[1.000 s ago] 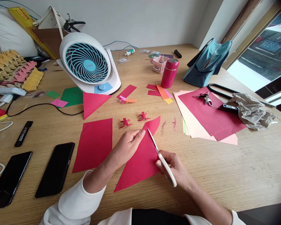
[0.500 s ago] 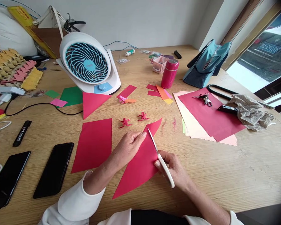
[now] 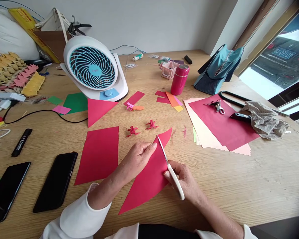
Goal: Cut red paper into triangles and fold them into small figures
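My left hand (image 3: 139, 159) pinches a red triangular sheet of paper (image 3: 146, 186) near its upper edge, thumb on top. White-handled scissors (image 3: 174, 179) are in my right hand (image 3: 183, 177), at the sheet's right side. Their blade lies over the paper and points up and away, its tip just beyond my left thumb. Part of the scissors and some right-hand fingers are hidden. Two small folded red paper figures (image 3: 133, 130) (image 3: 151, 124) stand beyond my hands. A red rectangular sheet (image 3: 99, 154) lies flat to the left.
A white and blue fan (image 3: 92, 64) stands at the back left, near a red paper triangle (image 3: 98, 109). Two phones (image 3: 56, 182) (image 3: 8, 189) and a black marker (image 3: 21, 142) lie left. A pink flask (image 3: 180, 79), teal bag (image 3: 218, 69), stacked paper (image 3: 209, 132) and keys (image 3: 218, 106) are right.
Both hands hold nearly the same pose. The sheet's upper tip sits very slightly lower, and the whole view has shifted slightly.
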### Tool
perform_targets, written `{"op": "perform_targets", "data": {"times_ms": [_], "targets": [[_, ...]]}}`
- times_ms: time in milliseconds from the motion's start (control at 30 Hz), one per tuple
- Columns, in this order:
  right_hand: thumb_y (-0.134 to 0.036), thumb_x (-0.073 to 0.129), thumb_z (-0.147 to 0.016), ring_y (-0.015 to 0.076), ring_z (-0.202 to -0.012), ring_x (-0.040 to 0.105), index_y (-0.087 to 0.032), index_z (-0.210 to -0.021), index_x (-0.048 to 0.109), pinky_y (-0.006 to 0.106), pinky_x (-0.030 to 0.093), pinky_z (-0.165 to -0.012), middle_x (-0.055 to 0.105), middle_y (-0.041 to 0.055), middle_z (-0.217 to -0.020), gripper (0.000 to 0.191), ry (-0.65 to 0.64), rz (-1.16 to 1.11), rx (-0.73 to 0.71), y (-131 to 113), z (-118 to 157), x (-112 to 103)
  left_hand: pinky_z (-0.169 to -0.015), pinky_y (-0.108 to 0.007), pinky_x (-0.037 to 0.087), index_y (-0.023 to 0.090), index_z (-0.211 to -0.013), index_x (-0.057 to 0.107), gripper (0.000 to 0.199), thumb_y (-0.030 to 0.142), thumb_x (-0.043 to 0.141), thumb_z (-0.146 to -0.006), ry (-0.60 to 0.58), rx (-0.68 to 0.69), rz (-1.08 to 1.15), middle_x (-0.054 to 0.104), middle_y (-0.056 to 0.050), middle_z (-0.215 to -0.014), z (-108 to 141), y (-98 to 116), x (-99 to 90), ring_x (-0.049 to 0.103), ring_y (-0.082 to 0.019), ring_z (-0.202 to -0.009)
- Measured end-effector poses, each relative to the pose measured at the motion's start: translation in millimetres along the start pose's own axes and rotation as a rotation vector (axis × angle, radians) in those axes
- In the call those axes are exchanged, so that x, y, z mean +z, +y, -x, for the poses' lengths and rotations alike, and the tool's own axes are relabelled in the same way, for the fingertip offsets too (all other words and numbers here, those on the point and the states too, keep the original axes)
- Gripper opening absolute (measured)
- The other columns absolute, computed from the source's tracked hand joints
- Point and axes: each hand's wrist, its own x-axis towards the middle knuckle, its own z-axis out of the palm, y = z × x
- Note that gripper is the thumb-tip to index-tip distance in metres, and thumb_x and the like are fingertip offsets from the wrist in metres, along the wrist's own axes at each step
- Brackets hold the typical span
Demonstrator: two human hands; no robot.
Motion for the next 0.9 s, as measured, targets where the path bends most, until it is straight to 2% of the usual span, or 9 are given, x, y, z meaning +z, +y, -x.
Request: {"op": "perform_targets", "data": {"times_ms": [700, 833, 900], "targets": [[-0.059, 0.059, -0.088, 0.0106, -0.057, 0.033, -0.019, -0.065, 0.047, 0.024, 0.026, -0.051, 0.041, -0.0029, -0.062, 0.047, 0.052, 0.036, -0.029, -1.6, 0.1, -1.8, -0.052, -0.026, 0.024, 0.021, -0.063, 0.023, 0.044, 0.046, 0.04, -0.095, -0.017, 0.011, -0.058, 0.022, 0.005, -0.06, 1.4, 1.0, 2.2, 0.024, -0.01, -0.056], [-0.06, 0.058, -0.088, 0.0105, -0.056, 0.034, -0.019, -0.069, 0.049, 0.024, 0.027, -0.051, 0.043, -0.0031, -0.062, 0.046, 0.055, -0.035, -0.006, 0.8, 0.2, -5.3, -0.052, -0.025, 0.026, 0.021, -0.062, 0.027, 0.045, 0.046, 0.043, -0.095, 0.004, 0.009, -0.023, 0.024, 0.005, -0.059, 1.3, 1.4, -3.1, 0.027, -0.01, -0.054], [-0.061, 0.056, -0.089, 0.0109, -0.055, 0.036, -0.019, -0.074, 0.051, 0.025, 0.028, -0.051, 0.044, -0.0034, -0.061, 0.045, 0.06, -0.06, -0.001, 1.3, 0.0, -11.7, -0.052, -0.024, 0.028, 0.021, -0.061, 0.03, 0.046, 0.048, 0.047, -0.094, 0.055, 0.013, 0.007, 0.027, 0.005, -0.058, 1.0, 0.1, -10.0, 0.029, -0.01, -0.054]]}}
